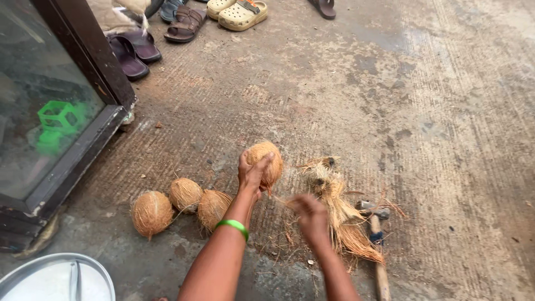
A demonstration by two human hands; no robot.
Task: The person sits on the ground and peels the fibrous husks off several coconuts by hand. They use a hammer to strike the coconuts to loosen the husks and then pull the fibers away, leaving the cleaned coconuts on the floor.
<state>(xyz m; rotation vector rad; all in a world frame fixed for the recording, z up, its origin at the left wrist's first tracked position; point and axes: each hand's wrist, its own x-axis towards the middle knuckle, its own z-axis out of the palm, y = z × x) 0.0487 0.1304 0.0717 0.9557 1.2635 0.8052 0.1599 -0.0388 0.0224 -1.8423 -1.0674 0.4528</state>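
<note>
My left hand (252, 174), with a green band at the wrist, grips a husked brown coconut (268, 161) and holds it up above the concrete floor. My right hand (309, 214) is blurred just below and to the right of it, fingers pinched on a thin strand of husk fibre that runs toward the coconut. A pile of torn coconut fibre (341, 214) lies on the floor right of my right hand. Three more husked coconuts (184, 203) rest in a row on the ground to the left of my left arm.
A hammer (378, 234) with a wooden handle lies beside the fibre pile. A dark-framed glass door (72, 111) stands at the left. Several sandals and clogs (184, 22) sit at the top. A round metal plate (56, 278) is at bottom left.
</note>
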